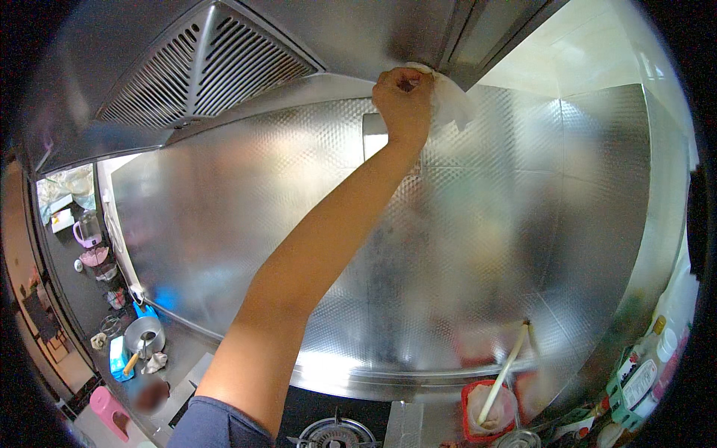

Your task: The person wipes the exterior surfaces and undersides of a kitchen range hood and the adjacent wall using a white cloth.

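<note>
My left hand (404, 103) is raised with its fingers curled around a thin white cloth or wipe (452, 103). Its loose end hangs to the right of my fist. The fist is at the lower edge of the stainless-steel range hood (358, 39), close to where two of its panels meet. The cloth appears to touch the hood there, though the fist hides part of the contact. Further left on the hood is a slotted metal filter (252, 67). Behind my forearm stands a patterned stainless-steel backsplash (476, 224). My right hand is out of view.
Below are a gas burner (336, 434) and a red basket (466, 411) with a pale stick (507, 369) leaning over it. Bottles (641, 383) crowd the right. On the left are a saucepan (157, 337), a blue-and-white pack (119, 361), a pink stool (106, 406) and a glass kettle (88, 229).
</note>
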Demonstrator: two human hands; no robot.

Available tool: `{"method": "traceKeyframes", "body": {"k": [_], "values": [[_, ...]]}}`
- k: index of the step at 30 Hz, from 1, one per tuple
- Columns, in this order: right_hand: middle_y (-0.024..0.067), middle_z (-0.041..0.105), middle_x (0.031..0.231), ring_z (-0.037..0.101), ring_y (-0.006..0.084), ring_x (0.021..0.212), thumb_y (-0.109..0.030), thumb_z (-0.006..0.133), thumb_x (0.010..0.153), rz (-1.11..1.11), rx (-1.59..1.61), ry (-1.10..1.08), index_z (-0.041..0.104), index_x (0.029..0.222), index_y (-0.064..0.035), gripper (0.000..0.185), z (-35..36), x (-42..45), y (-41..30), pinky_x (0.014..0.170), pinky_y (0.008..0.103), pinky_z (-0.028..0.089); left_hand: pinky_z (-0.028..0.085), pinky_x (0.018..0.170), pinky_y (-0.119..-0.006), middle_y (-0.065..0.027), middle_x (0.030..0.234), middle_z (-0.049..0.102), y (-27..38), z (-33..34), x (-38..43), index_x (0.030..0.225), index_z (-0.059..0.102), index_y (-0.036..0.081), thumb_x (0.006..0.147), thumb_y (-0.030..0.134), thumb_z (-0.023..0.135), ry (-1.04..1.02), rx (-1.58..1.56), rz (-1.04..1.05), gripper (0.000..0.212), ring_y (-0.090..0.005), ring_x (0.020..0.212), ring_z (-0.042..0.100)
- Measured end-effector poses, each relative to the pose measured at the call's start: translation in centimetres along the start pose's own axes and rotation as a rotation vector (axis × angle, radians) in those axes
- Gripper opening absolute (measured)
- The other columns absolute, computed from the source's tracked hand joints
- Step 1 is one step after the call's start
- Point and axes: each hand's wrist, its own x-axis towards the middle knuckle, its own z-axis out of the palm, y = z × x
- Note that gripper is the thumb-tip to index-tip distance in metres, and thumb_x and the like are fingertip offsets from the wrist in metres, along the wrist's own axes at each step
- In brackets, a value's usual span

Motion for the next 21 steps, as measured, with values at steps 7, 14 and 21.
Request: {"method": "traceKeyframes", "body": {"k": [7,14,21], "values": [[0.0187,0.058,0.079,0.054,0.0310,0.070,-0.017,0.046,0.086,0.310,-0.023,-0.315,0.059,0.087,-0.0003,0.021,0.1,0.2,1.0,0.070,0.0399,0.045,0.047,0.061,-0.036,-0.0131,0.068,0.062,-4.7,1.0,0.3,0.064,0.064,0.003,0.061,0.013,0.068,0.087,0.267,0.028,0.011,-0.0273,0.062,0.060],[0.0153,0.059,0.087,0.054,0.0297,0.079,-0.016,0.044,0.087,0.243,-0.004,-0.290,0.059,0.089,-0.0023,0.021,-0.9,0.3,-0.1,0.073,0.0376,0.044,0.039,0.060,-0.037,-0.0071,0.067,0.063,-6.8,0.3,0.6,0.066,0.068,0.016,0.064,0.027,0.067,0.159,0.743,0.263,0.012,-0.0253,0.063,0.060],[0.0166,0.058,0.096,0.054,0.0304,0.086,-0.018,0.044,0.087,0.380,0.061,-0.386,0.058,0.096,-0.0021,0.023,-2.9,1.4,-2.9,0.078,0.0390,0.043,0.039,0.066,-0.038,-0.0104,0.065,0.063,-6.5,-1.1,2.2,0.064,0.067,0.010,0.069,0.029,0.062,0.050,1.100,0.303,0.020,-0.0266,0.062,0.059]]}}
